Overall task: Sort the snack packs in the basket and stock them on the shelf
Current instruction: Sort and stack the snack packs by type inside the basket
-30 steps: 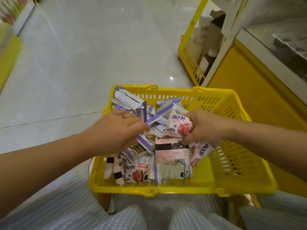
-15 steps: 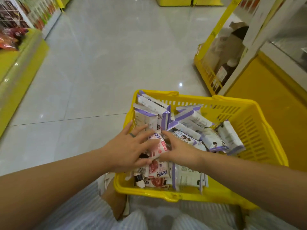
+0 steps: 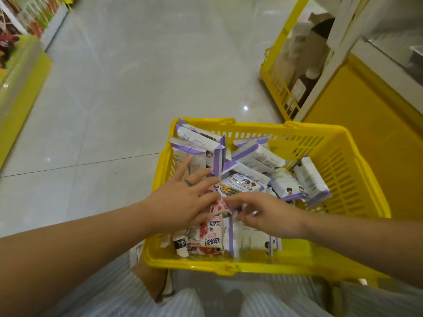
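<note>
— Where my knees fold in pale striped trousers [image 3: 109,294], the yellow slotted plastic basket [image 3: 206,266] sits right in front of them on the floor.

— And the snacks?

— All inside it. Closest to me, against the near wall, lie the pink-and-white snack packs [image 3: 211,239], with a white purple-seamed pack [image 3: 249,240] beside them.

— What are your hands doing?

— My left hand [image 3: 180,202] lies flat on the heap, fingers straight and fanned wide, touching the packs and gripping nothing. My right hand [image 3: 267,216] hangs just over the pile beside it, index finger stretched toward the left hand, the other fingers loosely bent, nothing in them. The two hands nearly meet over a pink pack.

— Beyond the fingertips?

— A white pack with a yellow corn picture [image 3: 238,187] sits just past them. Behind it the white snack packs with purple edges [image 3: 258,156] are jumbled at every angle, some leaning on the far wall, one propped against the right wall.

— And outside the basket?

— The grey glossy tiled floor [image 3: 137,88] stretches away. To the right rises a yellow-based shelf unit [image 3: 366,133]; beyond it a yellow wire rack [image 3: 272,83] holds a brown bottle with a white cap [image 3: 302,85]. Far left stands another yellow shelf base [image 3: 23,76], its goods too blurred to name.
</note>
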